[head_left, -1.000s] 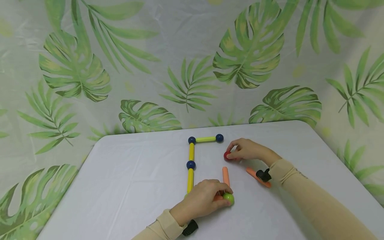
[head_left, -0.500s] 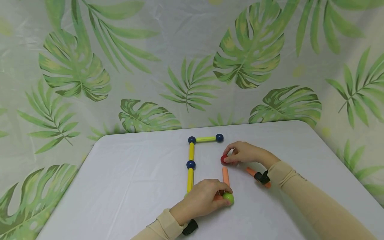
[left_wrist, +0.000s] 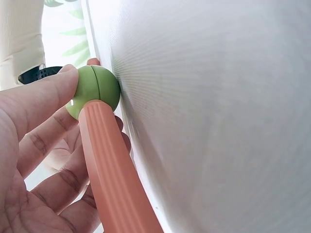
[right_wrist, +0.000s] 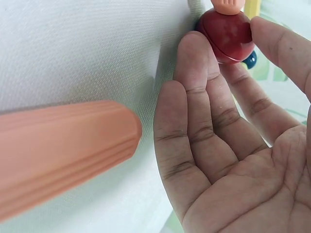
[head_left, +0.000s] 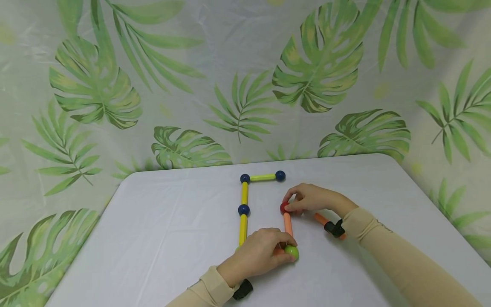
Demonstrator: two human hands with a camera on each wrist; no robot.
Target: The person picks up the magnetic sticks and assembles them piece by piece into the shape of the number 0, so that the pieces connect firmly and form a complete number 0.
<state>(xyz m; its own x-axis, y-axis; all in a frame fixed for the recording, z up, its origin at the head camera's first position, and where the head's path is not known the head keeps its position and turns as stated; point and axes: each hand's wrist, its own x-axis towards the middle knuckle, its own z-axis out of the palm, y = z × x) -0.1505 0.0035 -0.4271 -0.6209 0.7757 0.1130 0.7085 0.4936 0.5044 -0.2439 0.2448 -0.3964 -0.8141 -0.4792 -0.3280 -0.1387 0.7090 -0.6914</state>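
In the head view my left hand pinches a green ball between thumb and fingers. An orange ridged rod meets that ball in the left wrist view and runs back under the hand. A second orange rod extends from the green ball toward a red ball. My right hand pinches the red ball, which touches the far end of this rod. The right wrist view shows the red ball against the rod's tip, with thumb and fingertips on it.
Yellow rods and a blue ball form a line left of the hands. At its far end a corner blue ball joins a yellow-green rod and another blue ball. A loose orange rod lies below the right wrist.
My right hand has brought the red ball left and nearer, from apart to touching the orange rod's end. The left hand has stayed on the green ball.
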